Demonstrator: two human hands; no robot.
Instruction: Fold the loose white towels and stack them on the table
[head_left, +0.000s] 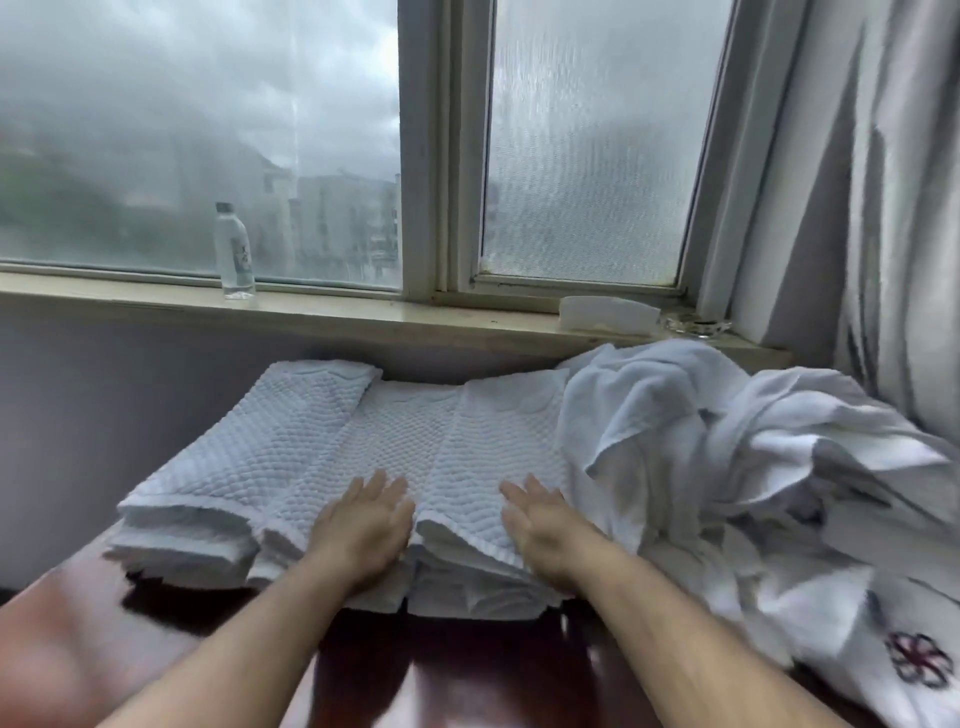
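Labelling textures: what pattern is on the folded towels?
Folded towels: white with a raised diamond weave, head view.

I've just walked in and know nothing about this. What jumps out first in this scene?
The left hand and right hand lie flat on folded white towels at the middle of a dark wooden table. To their right, a crumpled heap of loose towels rises beside the curtain. Behind, a clear bottle stands on the windowsill.
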